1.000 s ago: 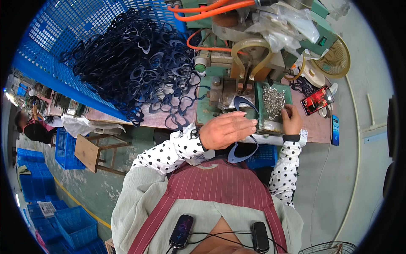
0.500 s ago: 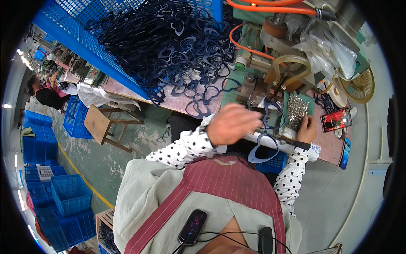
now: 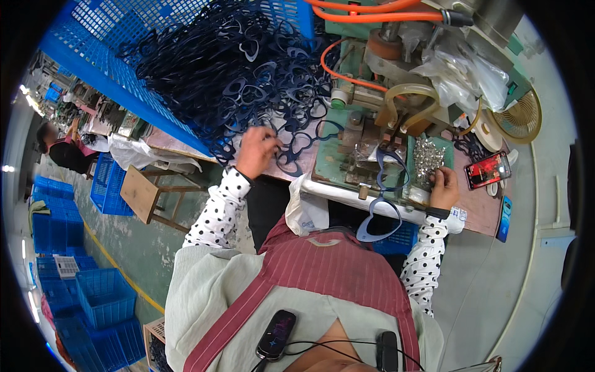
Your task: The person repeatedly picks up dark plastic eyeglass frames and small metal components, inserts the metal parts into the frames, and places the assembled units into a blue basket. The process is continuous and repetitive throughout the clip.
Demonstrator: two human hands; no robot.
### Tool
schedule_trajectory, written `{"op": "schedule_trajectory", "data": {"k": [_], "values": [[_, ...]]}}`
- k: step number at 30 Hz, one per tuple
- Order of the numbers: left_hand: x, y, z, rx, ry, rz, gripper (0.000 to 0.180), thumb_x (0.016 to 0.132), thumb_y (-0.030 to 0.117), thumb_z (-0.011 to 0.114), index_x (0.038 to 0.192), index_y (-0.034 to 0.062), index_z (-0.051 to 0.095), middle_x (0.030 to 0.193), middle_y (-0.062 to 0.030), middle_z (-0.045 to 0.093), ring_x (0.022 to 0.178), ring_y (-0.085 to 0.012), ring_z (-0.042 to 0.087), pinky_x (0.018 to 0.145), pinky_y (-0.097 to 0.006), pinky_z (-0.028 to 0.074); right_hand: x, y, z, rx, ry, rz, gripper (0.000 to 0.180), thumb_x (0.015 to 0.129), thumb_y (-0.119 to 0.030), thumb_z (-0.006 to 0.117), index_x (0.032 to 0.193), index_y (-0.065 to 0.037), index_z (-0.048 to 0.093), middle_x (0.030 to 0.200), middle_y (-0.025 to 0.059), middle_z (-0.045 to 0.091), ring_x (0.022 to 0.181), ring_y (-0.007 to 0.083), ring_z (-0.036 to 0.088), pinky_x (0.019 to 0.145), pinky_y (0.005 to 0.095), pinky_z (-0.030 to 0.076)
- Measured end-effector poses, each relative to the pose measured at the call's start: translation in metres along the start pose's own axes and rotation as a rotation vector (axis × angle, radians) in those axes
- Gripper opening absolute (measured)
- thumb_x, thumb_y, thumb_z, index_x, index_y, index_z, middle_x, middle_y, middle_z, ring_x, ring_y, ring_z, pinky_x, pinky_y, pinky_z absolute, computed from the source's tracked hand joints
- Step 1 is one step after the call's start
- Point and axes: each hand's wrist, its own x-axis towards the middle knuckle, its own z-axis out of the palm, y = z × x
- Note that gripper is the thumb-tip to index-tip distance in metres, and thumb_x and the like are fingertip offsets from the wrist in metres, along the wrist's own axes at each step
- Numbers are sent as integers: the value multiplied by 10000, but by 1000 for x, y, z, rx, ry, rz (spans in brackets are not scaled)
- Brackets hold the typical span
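Bskt (image 3: 118, 85): navy frames (image 3: 204, 62). Grn tray (image 3: 447, 147): metal pcs (image 3: 427, 155).

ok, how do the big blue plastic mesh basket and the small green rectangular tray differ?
Size: the big blue plastic mesh basket is far larger than the small green rectangular tray.
Contents: the basket has tangled dark blue heart-shaped frames; the tray has small shiny silvery pieces.
Spread: the basket's frames spill onto the bench; the tray's pieces look mostly contained.
Shared: both hold many loose items.

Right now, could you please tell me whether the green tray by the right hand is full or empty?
Partly filled: small shiny metal pieces lie heaped in the green tray, with bare green showing toward its right side.
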Motion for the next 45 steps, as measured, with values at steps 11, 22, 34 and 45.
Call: {"op": "schedule_trajectory", "data": {"k": [11,22,34,45], "values": [[76,109,-20,-276,354,-140,123,808,-7,628,902,58,581,867,-81,683,753,-257,635,701,-365,473,-9,-122,25,270,-180,-77,172,822,-29,671,985,-20,725,827,8,676,686,57,535,641,203,441],[86,189,5,-371,237,716,294,798,130,702,1078,53,653,1007,-79,701,881,-207,670,889,-402,491,-34,-185,33,483,-381,78,375,762,-23,728,1107,-26,581,841,26,681,631,13,460,548,185,363],[89,188,-11,-461,212,900,269,819,82,678,1080,24,651,1011,-108,691,841,-244,671,863,-399,507,-28,-194,49,454,-324,89,532,731,-41,751,1174,22,464,795,82,679,678,74,559,609,223,455],[98,174,26,-578,66,928,404,765,29,630,1166,-8,608,1115,-114,625,976,-260,609,960,-453,477,10,-26,-6,-236,-17,-6,288,803,-141,719,1069,-67,639,888,112,713,774,269,682,706,358,520]]}}
